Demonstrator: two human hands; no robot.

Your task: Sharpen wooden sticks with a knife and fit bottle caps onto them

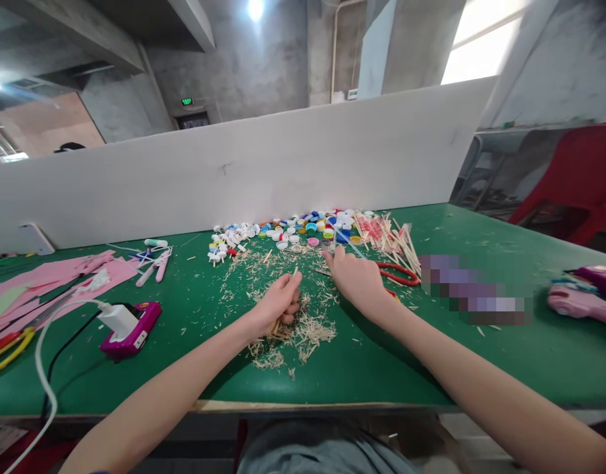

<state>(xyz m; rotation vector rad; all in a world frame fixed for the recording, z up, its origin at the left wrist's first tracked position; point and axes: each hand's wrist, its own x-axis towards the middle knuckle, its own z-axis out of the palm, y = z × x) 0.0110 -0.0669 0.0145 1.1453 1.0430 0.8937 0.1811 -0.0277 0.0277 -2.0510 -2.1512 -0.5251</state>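
Note:
My left hand (pixel 282 299) is closed around a thin wooden stick (pixel 296 270), whose pale tip pokes up past the thumb. More of the wood shows below the fist, above a heap of wood shavings (pixel 313 331). My right hand (pixel 356 278) is at the front of the bottle caps (pixel 311 228), back of the hand up and fingers bent together. Its fingertips are beside a small grey cap (pixel 325 242); what they pinch is hidden. Red-handled scissors (pixel 400 274) lie partly under this hand. A translucent rod (pixel 346 238) slants just behind it.
White caps with stick stubs (pixel 228 238) and a pile of wooden sticks (pixel 389 237) line the partition (pixel 263 171). At left are a purple power strip (pixel 131 331) with a cable, pink sheets (pixel 46 284) and yellow-red scissors (pixel 11 352). A pink glue gun (pixel 582 304) lies right.

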